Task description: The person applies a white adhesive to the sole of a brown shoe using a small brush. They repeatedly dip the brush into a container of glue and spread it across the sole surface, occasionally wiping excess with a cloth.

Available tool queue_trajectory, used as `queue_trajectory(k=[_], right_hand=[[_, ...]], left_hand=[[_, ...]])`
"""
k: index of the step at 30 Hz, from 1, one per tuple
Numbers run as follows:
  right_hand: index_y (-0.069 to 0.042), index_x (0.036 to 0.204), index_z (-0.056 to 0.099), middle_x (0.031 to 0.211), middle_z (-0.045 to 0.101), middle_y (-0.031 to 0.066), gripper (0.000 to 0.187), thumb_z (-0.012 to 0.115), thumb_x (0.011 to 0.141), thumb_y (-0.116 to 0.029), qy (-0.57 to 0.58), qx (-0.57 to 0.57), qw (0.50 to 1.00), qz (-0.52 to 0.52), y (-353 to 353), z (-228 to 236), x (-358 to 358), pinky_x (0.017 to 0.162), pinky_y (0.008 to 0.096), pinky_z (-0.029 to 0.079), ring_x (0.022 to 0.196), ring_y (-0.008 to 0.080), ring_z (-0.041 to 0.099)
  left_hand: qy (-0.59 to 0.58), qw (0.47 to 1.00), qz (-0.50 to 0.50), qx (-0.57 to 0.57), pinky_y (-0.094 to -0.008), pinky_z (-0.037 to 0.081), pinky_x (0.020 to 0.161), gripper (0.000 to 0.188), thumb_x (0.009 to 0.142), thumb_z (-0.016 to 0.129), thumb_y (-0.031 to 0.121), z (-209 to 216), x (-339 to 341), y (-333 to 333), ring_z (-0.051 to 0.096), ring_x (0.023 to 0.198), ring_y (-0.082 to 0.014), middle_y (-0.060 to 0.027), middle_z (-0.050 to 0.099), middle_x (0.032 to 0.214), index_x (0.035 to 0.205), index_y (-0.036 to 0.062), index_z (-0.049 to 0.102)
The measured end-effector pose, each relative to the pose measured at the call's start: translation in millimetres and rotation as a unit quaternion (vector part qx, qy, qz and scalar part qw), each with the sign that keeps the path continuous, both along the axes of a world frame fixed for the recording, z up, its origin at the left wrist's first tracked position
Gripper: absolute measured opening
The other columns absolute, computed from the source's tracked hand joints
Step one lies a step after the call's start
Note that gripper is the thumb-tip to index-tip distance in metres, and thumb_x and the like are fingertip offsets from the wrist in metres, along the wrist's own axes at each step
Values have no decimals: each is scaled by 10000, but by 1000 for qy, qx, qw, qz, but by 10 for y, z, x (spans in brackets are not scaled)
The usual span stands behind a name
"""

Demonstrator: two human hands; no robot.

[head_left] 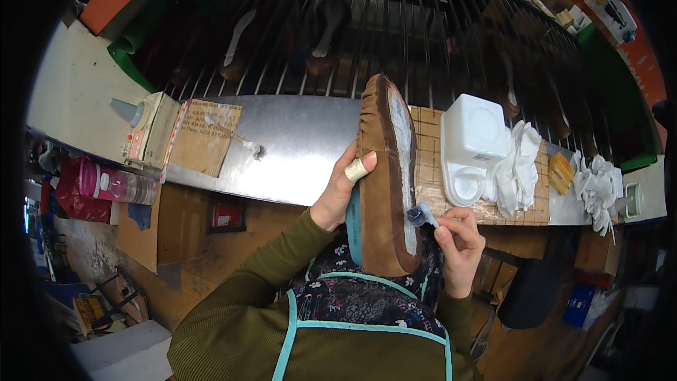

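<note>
My left hand (pixel 337 196), with tape wrapped around its thumb, grips a brown shoe upper (pixel 377 204) with a teal last inside. The shoe is tilted up lengthwise in front of me, and its underside, with a whitish middle and a dark brown border, faces right. Between the thumb and fingers of my right hand (pixel 460 243) is a small brush (pixel 423 214) with a pale handle and a dark head. The brush head is at the lower part of the whitish underside, touching it or very close to it.
On the metal bench (pixel 289 148) a white plastic dispenser (pixel 474 130) stands at right, beside white gloves (pixel 518 169) and a yellow block (pixel 560 173). A cardboard piece (pixel 201 137) with another brush lies left. Beyond runs a barred rack (pixel 282 74) with shoes underneath.
</note>
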State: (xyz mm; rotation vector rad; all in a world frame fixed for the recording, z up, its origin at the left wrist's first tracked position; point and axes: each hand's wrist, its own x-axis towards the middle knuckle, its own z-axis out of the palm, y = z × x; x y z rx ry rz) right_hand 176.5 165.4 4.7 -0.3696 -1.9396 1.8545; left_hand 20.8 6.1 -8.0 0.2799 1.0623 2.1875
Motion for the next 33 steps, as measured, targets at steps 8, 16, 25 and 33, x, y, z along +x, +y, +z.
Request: queue_trajectory(k=[8,16,25,33], right_hand=[[-1,956,708,893,526,47,151,696,807,-21,-1,103,991,-83,-195,-42,-177,642,224,408,776,112,501],[-16,961,713,907,524,47,145,698,817,-31,43,197,974,-107,-116,-10,-489,584,212,406,746,101,499],[-18,938,715,907,532,47,127,704,813,-33,82,229,968,-56,83,86,-635,573,209,425,740,105,525],[0,932,708,851,551,31,132,710,808,-45,53,187,980,34,187,43,-425,566,214,403,701,88,501]], left_hand=[[15,999,31,-22,-300,409,992,659,873,650,297,-34,15,-9,512,1161,-177,-106,505,1286,1388,19,349],[43,998,23,-50,-295,400,993,699,843,686,271,2,27,-60,508,1156,-172,-119,512,1277,1376,-26,343],[50,998,19,-25,-292,411,988,718,825,699,256,57,-1,-39,526,1141,-177,-125,527,1254,1380,-26,343],[53,998,19,-36,-293,451,945,681,824,702,275,96,-106,-21,557,1091,-171,-117,558,1204,1350,-14,382]])
